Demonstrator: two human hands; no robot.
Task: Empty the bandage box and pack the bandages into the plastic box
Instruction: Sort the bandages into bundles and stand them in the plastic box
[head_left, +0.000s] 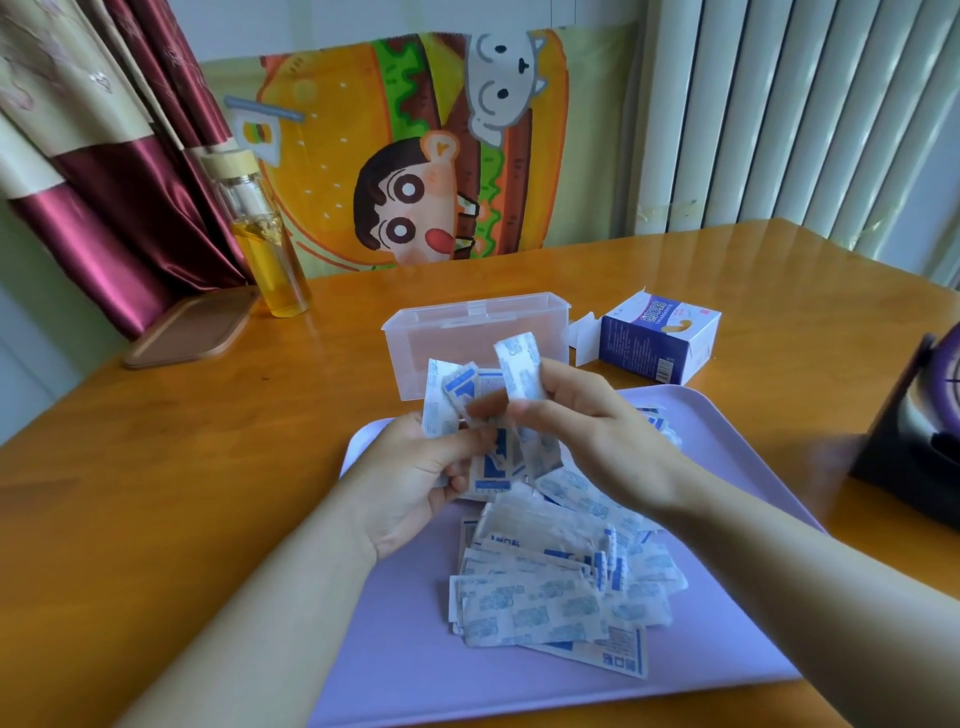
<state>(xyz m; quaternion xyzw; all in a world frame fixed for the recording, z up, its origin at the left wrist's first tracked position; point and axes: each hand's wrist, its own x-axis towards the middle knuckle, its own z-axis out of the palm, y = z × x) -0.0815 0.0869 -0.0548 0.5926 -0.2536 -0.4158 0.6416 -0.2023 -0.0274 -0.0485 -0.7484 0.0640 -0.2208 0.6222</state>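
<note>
A heap of wrapped bandages (550, 587) lies on the purple tray (727, 597). Above the tray's far end, my left hand (415, 478) grips a bundle of bandages (452, 395) standing on end. My right hand (587, 421) pinches one more bandage (519, 369) right beside that bundle. Just behind my hands stands the clear plastic box (441, 332), open at the top; what lies in it I cannot tell. The blue and white bandage box (660, 338) lies on its side to the right of it, flaps open.
On the wooden table (156, 467) a glass bottle of yellow liquid (265, 244) stands at the back left, a brown flat lid or tray (192, 327) beside it. A dark object (914, 421) sits at the right edge. A cartoon cloth hangs behind.
</note>
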